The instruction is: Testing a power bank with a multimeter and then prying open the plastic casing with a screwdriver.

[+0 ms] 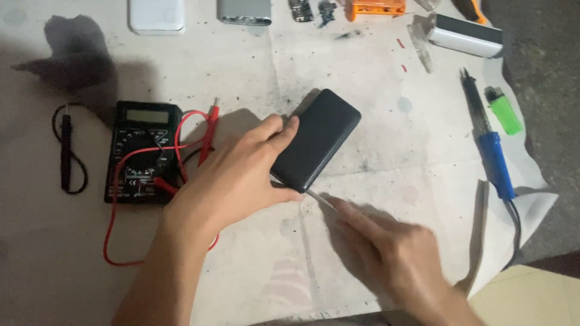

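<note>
the left hand (pixel 238 175) grips a black power bank (pixel 315 139) near the middle of the table (pixel 48 241), fingers curled over its near-left edge and the thumb pressed against its lower corner. the power bank lies slanted on a sheet of white paper (pixel 374 121) that covers the right part of the table, its far end pointing toward the far right corner. the right hand (pixel 399 259) is blurred; it pinches a thin metal tool (pixel 319 200) between its fingertips, and the tip of the tool meets the lower corner of the power bank, just beside the left thumb.

to the left of the left hand a black multimeter (pixel 142 151) lies flat on the bare table, with red leads (pixel 115 223) looping over it and around toward the near edge. a black probe (pixel 66 151) with its cord lies further left, close to the left edge.

near the right edge of the paper a soldering iron (pixel 492 151) with a blue handle lies lengthwise, and a green lighter (pixel 504 110) sits just beside it. along the far edge stand a white box (pixel 156 15), a grey power bank (pixel 244 11), small circuit boards (pixel 311 10), an orange case (pixel 374 7) and a white-and-black box (pixel 465 35).
</note>
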